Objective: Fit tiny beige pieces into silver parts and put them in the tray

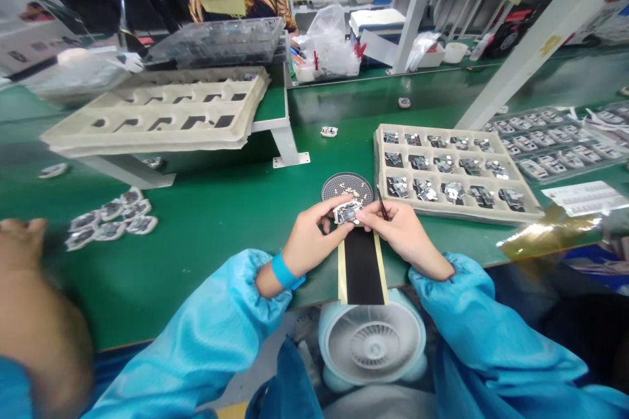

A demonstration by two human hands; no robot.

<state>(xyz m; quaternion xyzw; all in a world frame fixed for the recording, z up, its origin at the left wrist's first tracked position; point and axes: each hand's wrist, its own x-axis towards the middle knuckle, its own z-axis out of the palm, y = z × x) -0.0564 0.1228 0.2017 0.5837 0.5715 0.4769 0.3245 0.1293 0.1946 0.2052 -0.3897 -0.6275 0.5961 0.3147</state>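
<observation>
Green bench point(221, 209) spans mid-frame; centrally, left hand point(310, 236) and right hand point(401, 230) pinch a device point(346, 213), seemingly to steady it, the right also holding a black tool point(382, 203).

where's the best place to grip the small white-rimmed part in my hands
Probably hold the white-rimmed part by its outer edge, from the left: left hand thumb on the near side, finger on the far side. It is small and oblong with its detailed face showing, so an edge grip should leave that open to the right hand, which holds a thin dark tool.
</observation>
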